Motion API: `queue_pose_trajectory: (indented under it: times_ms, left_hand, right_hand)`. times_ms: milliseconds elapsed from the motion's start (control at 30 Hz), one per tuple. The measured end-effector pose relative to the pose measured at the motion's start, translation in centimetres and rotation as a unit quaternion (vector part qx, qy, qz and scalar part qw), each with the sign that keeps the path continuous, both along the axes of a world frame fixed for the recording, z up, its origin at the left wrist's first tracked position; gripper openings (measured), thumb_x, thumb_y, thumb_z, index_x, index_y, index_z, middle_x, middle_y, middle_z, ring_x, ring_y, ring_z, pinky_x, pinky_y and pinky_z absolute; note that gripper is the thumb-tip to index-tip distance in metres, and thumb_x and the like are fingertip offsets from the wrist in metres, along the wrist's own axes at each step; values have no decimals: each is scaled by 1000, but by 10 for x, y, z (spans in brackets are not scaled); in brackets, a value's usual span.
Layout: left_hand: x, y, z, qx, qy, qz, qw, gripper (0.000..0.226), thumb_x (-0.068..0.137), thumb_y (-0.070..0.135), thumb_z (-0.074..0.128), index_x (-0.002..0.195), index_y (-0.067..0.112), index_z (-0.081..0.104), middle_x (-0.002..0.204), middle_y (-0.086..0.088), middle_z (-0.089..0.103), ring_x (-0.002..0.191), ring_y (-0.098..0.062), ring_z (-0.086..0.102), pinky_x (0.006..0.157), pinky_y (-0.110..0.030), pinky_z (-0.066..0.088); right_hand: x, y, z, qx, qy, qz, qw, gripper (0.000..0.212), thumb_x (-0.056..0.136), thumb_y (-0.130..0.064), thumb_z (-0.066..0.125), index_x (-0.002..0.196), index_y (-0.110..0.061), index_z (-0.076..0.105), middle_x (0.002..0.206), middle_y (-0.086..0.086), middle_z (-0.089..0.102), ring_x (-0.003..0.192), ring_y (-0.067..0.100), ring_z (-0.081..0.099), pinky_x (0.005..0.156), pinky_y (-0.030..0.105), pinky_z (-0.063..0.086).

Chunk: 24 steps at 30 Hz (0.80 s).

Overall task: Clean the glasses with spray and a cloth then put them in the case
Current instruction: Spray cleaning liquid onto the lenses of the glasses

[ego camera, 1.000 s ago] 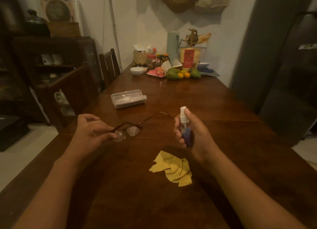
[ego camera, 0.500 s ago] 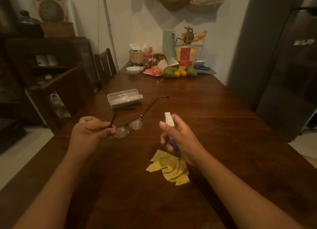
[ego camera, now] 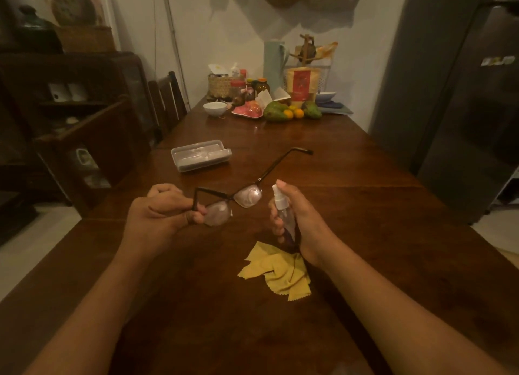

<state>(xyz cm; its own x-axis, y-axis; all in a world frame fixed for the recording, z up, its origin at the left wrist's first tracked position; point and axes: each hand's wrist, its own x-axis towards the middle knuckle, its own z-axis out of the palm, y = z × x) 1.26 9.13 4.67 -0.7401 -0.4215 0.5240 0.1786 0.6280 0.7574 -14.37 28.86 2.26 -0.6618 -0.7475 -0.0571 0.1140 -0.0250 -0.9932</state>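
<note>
The left hand (ego camera: 157, 210) is closed on the glasses (ego camera: 238, 196), pinching the frame at the end of the nearer lens, and holds them above the table (ego camera: 351, 206) with the lenses turned toward the camera; one temple arm reaches away toward the far end, the other folds back over the knuckles. The right hand (ego camera: 300, 220) is wrapped around a small spray bottle (ego camera: 283, 209), upright, with the index finger resting on its white top and the nozzle just beside the farther lens. The lower part of the bottle is hidden inside the fist.

Below the right wrist a crumpled yellow cloth (ego camera: 276, 272) lies on the wood, its upper edge covered by the hand. Beyond the glasses a clear case (ego camera: 200, 155) rests shut and flat, well apart from both hands.

The table is long, dark, polished wood with plank seams running across it. Its far end is crowded: a white bowl (ego camera: 214, 108), a pink plate, jars, a woven basket, green and orange fruit (ego camera: 292, 112), a red-and-yellow packet, a tall pale jug (ego camera: 273, 62). A wooden chair (ego camera: 167, 100) stands at the left edge, with a dark cabinet (ego camera: 70, 99) behind it (its shelves are too dim to read). A pale wall closes the far end, a woven object hanging on it cut off by the top edge. A dark refrigerator (ego camera: 477, 107) fills the right side. Both forearms run out of the bottom of the view.
</note>
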Motion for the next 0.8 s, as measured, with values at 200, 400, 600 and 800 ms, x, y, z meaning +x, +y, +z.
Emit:
queue_pose_trajectory:
  times_ms: [200, 400, 600, 800]
  left_hand:
    - [-1, 10, 0, -31, 28, -37, 998, 14, 66, 38, 75, 72, 26, 73, 76, 3, 73, 102, -21, 57, 89, -29, 45]
    - [-3, 13, 0, -69, 56, -70, 994, 38, 70, 70, 68, 81, 35, 76, 86, 11, 73, 92, -14, 59, 85, -20, 44]
    - [-5, 14, -4, -127, 59, -69, 988, 34, 75, 65, 68, 72, 32, 76, 81, 10, 72, 95, -23, 57, 85, -24, 42]
    - [-7, 18, -5, -158, 53, -72, 983, 33, 79, 61, 65, 89, 32, 75, 88, 15, 71, 100, -21, 51, 80, -27, 42]
  right_hand:
    - [-1, -4, -1, 43, 29, -60, 997, 60, 85, -78, 48, 56, -26, 57, 54, -5, 48, 47, 10, 42, 52, 26, 36]
    - [-6, -3, -2, 50, 75, -115, 989, 57, 94, -61, 49, 54, -21, 52, 50, -6, 43, 41, 10, 34, 44, 22, 30]
    - [-13, -6, -3, 23, 90, -159, 983, 53, 100, -46, 48, 55, -17, 44, 48, -8, 40, 38, 5, 30, 38, 18, 26]
    - [-13, -10, -2, 59, 117, -180, 975, 54, 99, -43, 46, 50, -22, 41, 44, -11, 36, 34, 6, 27, 38, 16, 22]
